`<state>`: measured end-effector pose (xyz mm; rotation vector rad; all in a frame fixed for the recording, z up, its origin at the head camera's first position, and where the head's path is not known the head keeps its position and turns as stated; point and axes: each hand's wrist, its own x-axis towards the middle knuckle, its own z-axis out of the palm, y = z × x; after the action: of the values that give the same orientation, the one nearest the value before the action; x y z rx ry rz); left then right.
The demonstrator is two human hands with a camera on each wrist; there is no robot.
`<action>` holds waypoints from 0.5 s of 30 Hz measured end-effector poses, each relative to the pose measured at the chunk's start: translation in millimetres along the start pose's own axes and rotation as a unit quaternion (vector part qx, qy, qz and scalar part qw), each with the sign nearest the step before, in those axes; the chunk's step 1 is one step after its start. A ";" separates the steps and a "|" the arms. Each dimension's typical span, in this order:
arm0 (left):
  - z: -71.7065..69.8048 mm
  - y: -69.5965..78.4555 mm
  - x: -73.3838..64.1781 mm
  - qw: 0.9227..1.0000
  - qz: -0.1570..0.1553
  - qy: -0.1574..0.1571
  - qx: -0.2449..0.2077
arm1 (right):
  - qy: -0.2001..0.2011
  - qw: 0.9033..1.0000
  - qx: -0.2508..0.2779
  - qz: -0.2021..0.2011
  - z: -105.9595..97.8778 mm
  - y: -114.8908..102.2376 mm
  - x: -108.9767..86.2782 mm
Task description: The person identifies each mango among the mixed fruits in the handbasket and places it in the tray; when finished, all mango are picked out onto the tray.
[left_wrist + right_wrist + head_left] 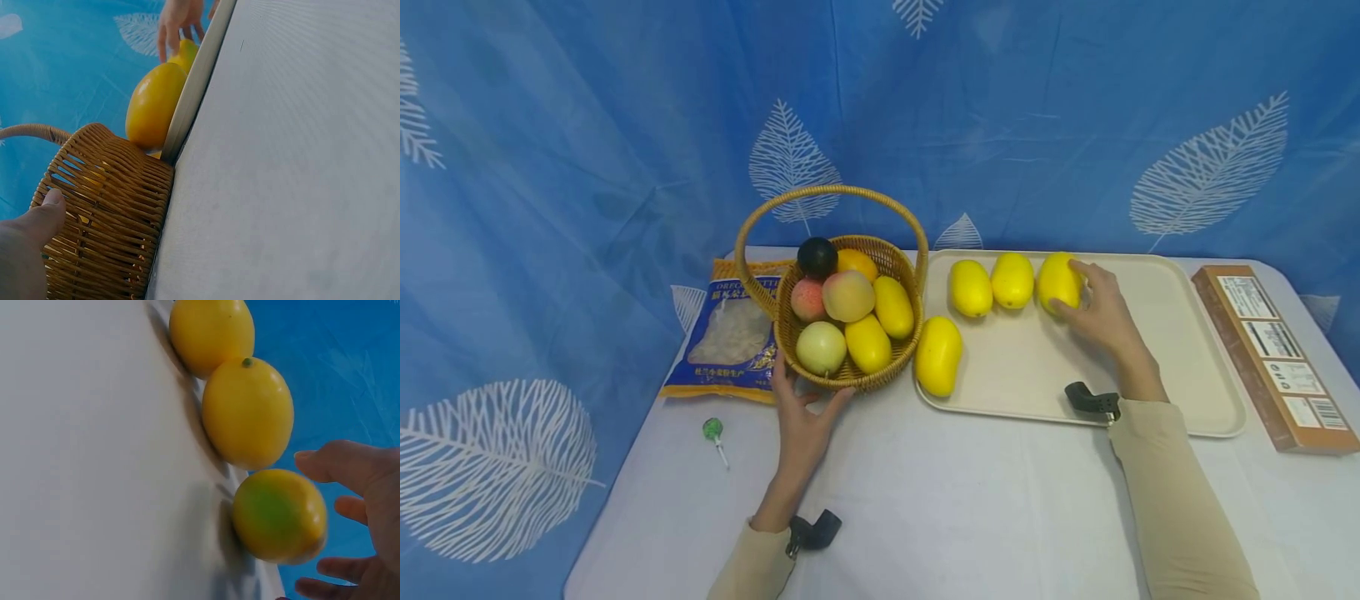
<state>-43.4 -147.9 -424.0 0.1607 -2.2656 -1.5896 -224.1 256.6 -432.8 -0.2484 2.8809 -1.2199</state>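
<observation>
- Four yellow mangoes (pixel 970 288) on the cream tray (pixel 1157 358): three in a loose row by the far rim, one at the left rim beside the wicker basket (pixel 880 380); basket contact cannot be told.
- All lie on their sides, presumably because rounded ends would not stand; the raised rim probably checks rolling.
- Right hand (pixel 1105 321): thumb and fingers spread about the row's rightmost mango (pixel 1058 284). Right wrist view shows a gap at the thumb, so no firm grasp is seen; finger contact cannot be told.
- Right forearm reaches forward over the tray's near rim, hand angled inward, thumb on the basket side; pose likely straddles the fruit's width.
- Left hand (pixel 805 423): touches the basket's near side, thumb laid along the weave, not clenched; probably steadies the round-walled load. Its forearm comes up from the near edge.
- Basket contents: dark avocado (pixel 817 257), peach (pixel 848 296), pale green pear (pixel 822 348) and more mangoes, heaped together, the wall likely containing them.
</observation>
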 end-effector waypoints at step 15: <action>-0.7 -1.1 0.2 1.000 -0.003 -0.001 -0.006 | 0.070 0.991 0.025 -0.112 -9.3 -67.3 -16.2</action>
<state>-43.5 -149.0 -424.7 0.1642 -2.2595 -1.6060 -199.0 219.4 -379.3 -0.5199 3.0010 -1.3953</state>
